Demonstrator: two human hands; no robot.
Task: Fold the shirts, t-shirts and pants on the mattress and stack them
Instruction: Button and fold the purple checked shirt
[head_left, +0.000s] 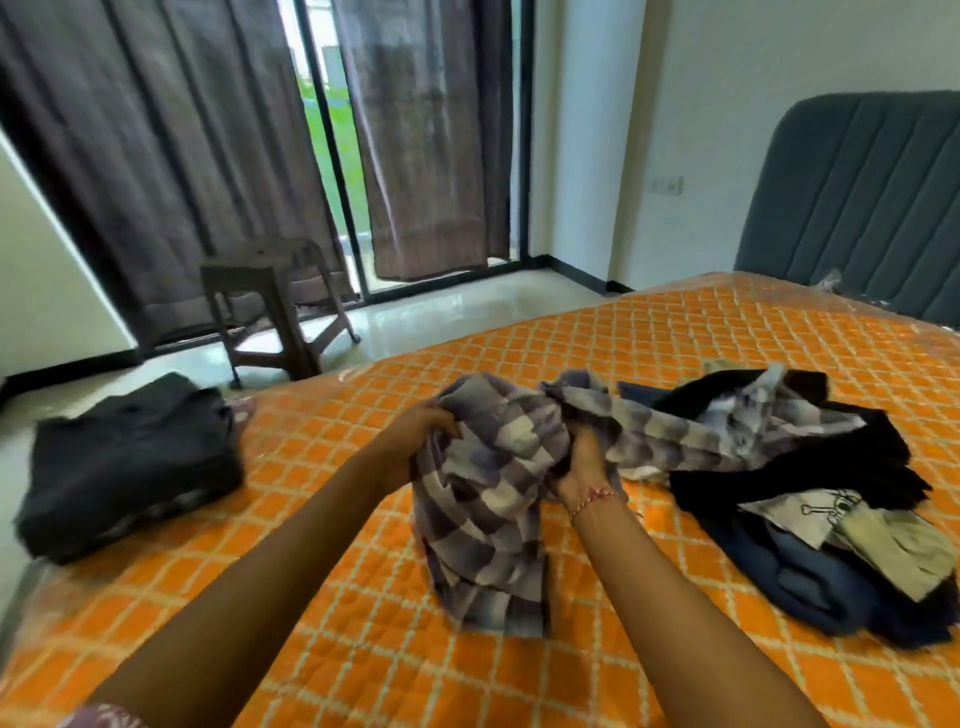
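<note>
Crumpled grey-and-white checked cotton shirt (483, 499) bunched above orange quilted mattress (363, 649); left hand (410, 436) and right hand (582, 467) both grip it

Right hand (584, 467) fingertips buried in checked shirt (488, 499); clothes pile (810, 519) cut by right edge; dark stack (130, 462) blurred.

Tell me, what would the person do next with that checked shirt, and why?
Probably lift the checked shirt clear and shake it out flat on the mattress. Both the left hand and right hand grip it bunched, and one end trails onto the unfolded pile.
</note>
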